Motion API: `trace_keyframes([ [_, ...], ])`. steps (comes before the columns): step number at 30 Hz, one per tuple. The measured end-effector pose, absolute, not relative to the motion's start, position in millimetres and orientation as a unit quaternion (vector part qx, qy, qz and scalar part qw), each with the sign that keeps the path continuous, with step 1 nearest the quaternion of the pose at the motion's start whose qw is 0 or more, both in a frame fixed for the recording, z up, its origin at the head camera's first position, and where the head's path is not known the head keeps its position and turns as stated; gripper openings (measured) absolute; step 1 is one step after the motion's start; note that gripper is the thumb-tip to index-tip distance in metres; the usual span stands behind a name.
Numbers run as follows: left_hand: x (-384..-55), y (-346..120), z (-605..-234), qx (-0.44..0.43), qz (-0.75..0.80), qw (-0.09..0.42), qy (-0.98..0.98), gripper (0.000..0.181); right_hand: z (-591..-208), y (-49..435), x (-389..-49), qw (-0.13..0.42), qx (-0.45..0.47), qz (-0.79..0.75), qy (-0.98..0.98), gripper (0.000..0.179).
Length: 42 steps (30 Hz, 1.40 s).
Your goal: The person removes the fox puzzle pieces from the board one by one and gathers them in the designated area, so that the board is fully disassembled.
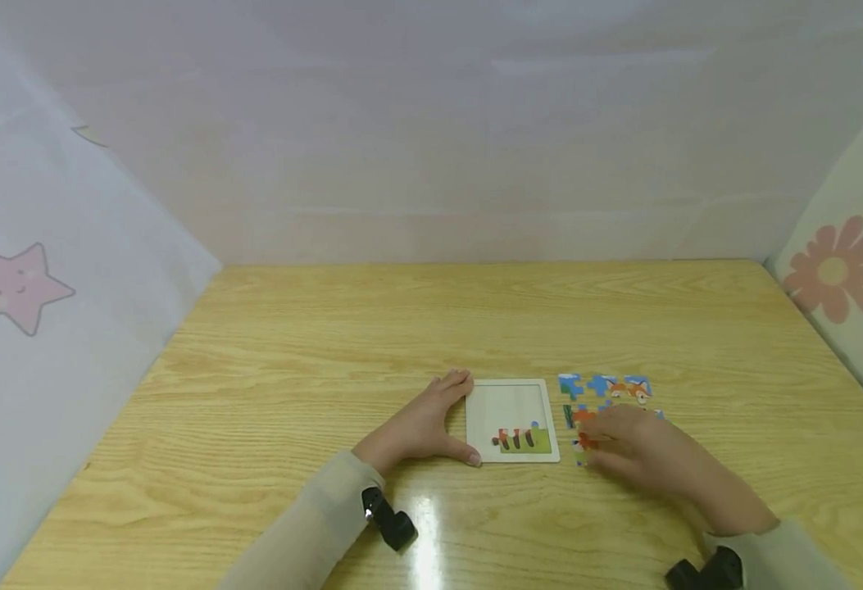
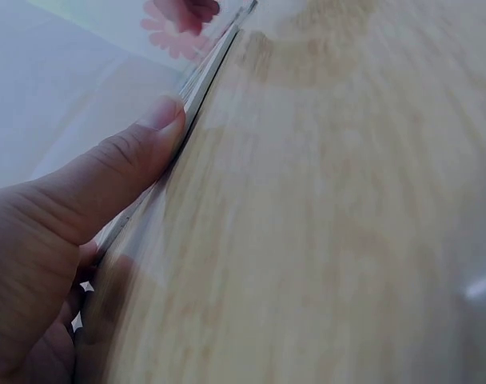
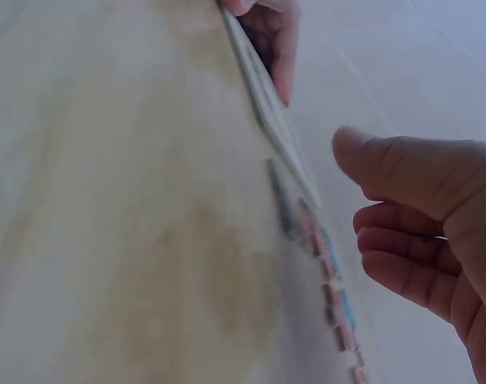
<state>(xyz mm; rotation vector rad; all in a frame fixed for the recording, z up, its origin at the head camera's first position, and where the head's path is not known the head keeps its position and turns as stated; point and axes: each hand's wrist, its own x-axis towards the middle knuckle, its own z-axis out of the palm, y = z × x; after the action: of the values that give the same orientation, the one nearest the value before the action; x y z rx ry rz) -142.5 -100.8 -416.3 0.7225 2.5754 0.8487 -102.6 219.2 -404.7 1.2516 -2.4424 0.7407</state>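
Note:
A pale wooden puzzle tray (image 1: 503,406) lies flat on the table, with a few joined jigsaw pieces (image 1: 538,441), green with red and dark shapes, in its lower right corner. My left hand (image 1: 425,422) holds the tray's left side, fingers at the upper corner and thumb at the lower one. In the left wrist view that thumb (image 2: 135,152) presses on the tray's edge. Rows of loose jigsaw pieces (image 1: 601,385), blue, orange and green, lie right of the tray. Over them hovers my right hand (image 1: 641,447), partly hiding them; nothing shows between its loosely bent fingers (image 3: 407,276).
The wood-grained table (image 1: 328,328) ends at a pale cloth backdrop (image 1: 401,164) at the back. Cloth with a pink star (image 1: 14,287) borders the left; cloth with a red flower (image 1: 840,270) borders the right. A black wrist camera (image 1: 390,520) sits on the left sleeve.

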Motion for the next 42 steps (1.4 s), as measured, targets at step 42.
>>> trace_keyframes([
  [42, -142, -101, -414, 0.253, 0.290, 0.170, 0.907, 0.110, -395, 140, -125, -0.074, 0.406, 0.257, -0.874, 0.036],
])
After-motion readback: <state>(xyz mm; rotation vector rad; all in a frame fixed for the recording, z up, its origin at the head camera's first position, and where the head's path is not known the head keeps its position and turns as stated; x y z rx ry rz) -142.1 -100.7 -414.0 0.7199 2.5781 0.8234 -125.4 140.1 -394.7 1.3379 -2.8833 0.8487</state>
